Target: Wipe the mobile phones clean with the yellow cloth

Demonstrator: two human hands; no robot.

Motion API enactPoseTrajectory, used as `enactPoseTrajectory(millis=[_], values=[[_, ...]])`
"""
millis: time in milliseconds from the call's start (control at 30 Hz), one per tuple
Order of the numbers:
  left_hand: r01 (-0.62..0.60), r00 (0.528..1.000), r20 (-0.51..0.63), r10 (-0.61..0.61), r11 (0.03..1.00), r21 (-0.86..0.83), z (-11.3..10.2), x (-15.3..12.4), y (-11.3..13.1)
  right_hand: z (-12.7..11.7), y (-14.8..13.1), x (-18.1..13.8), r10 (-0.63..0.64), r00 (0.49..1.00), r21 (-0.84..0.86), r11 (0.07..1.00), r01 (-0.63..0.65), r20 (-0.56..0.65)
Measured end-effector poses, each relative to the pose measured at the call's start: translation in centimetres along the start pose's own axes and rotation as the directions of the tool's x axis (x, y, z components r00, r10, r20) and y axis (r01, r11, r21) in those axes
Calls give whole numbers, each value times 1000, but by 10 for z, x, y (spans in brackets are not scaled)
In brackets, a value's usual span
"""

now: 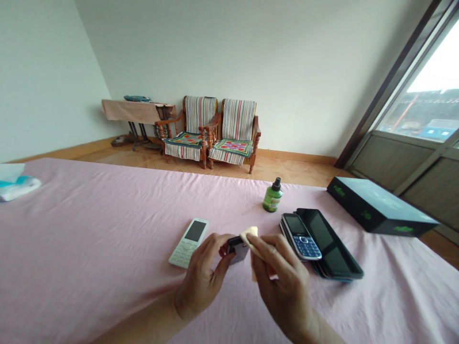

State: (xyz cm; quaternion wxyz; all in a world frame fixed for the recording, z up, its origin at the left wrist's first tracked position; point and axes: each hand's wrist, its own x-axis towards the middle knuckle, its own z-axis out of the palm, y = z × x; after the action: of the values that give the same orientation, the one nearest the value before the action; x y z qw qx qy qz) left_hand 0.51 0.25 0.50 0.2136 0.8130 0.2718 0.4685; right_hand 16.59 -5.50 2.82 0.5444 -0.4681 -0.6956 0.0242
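Note:
My left hand (202, 274) grips a dark mobile phone (239, 254) by its side, tilted up above the pink sheet (118, 229). Pinched in my right hand (283, 277) is a pale yellow cloth (251, 234), pressed against the phone's upper corner. Part of the cloth hangs below my right fingers. Much of the phone's face is turned away or hidden by my fingers. A white keypad phone (188, 242) lies flat just left of my left hand. Right of my right hand, a blue keypad phone (301, 236) rests on top of another phone.
Beside the blue phone lies a stack of black touchscreen phones (330, 243). A green spray bottle (273, 196) stands behind them. At the far right sits a black box (376, 205); a white and blue packet (17, 184) lies far left. Two wooden chairs (233, 138) stand beyond the sheet.

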Motion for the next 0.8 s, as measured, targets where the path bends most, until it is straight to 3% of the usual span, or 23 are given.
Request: enactPoseTrajectory(millis=[100,300,567,800], values=[[9,1000,-3,-9,1000,23,0,0,-1,-4,4,4,56,996,-25,998,-58,-64],[-10,1000,17,10,1000,7,0,-1,0,-5,4,6,20,999,-68,997,-22,-32],[-5,999,45,6,1000,-14,0,-3,0,-8,-1,5,-5,1000,-119,993,8,28],[-10,1000,11,10,1000,-17,0,0,2,7,-5,-4,-42,985,-20,999,46,169]])
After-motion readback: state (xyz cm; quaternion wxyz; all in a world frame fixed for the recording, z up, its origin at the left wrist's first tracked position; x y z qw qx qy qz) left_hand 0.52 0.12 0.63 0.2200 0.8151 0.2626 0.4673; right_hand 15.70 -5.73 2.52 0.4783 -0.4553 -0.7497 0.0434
